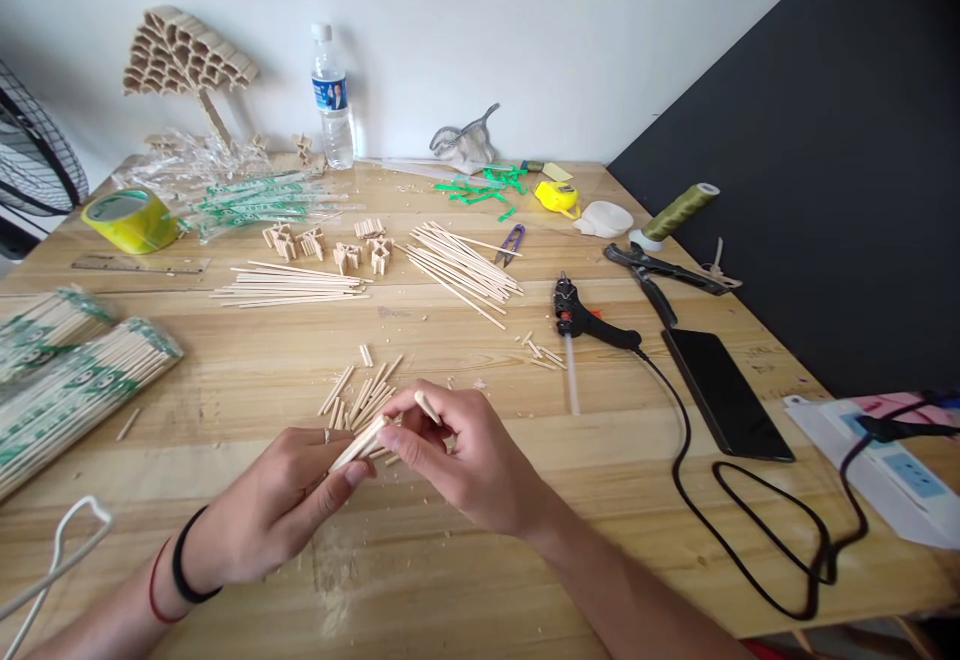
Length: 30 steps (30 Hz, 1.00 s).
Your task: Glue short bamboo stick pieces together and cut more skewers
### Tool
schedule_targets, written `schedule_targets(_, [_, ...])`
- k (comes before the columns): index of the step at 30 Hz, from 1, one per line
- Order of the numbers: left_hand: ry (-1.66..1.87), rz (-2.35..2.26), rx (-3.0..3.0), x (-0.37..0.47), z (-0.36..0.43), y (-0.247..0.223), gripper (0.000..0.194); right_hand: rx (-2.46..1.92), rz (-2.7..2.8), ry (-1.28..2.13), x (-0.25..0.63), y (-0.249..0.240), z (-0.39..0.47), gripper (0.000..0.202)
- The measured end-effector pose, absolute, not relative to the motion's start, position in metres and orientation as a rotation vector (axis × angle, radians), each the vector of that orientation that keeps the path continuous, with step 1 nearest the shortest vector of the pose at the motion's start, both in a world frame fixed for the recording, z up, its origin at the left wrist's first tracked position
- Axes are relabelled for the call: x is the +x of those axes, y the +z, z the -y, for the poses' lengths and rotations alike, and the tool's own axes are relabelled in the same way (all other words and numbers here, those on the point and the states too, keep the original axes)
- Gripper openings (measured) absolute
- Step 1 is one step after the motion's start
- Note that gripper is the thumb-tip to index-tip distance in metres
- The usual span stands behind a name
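Note:
Near the front middle of the table, my left hand [289,495] is closed around a small bundle of short wooden sticks [358,445], tilted up to the right. The thumb and finger of my right hand [476,455] pinch the upper end of that bundle. One more short stick [427,407] is tucked between my right fingers. Just beyond both hands lies a loose pile of cut short sticks [375,390], partly covered by them. Farther back stand several small blocks built of short sticks [347,258], between two spreads of long sticks [465,270].
On the right lie a black glue gun [577,310] with its cable, pliers [652,280], a phone [724,390] and a power strip [892,470]. Packed sticks [90,395] lie left, near yellow tape [131,220]. A bottle [332,110] and a stick-built tree [184,55] stand at the wall.

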<state>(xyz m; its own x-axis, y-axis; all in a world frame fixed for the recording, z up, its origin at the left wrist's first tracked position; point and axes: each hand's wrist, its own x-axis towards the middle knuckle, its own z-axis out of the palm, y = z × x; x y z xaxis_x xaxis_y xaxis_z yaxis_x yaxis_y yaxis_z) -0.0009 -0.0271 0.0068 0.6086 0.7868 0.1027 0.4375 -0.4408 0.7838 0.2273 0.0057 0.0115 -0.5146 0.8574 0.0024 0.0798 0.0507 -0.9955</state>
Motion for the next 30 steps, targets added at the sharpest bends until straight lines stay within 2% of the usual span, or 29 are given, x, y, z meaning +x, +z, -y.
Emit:
schedule_targets(8, [0.565,-0.964,1.983,-0.0043,0.0317,0.0079,0.047,-0.922,1.669,1.671,0.2261,0.0116,-0.0079,0.027])
schedule_targets(30, [0.533,-0.996,1.978,-0.0035,0.0276,0.0086,0.046,-0.908,1.662,1.567,0.2249,0.0053,-0.0057,0.023])
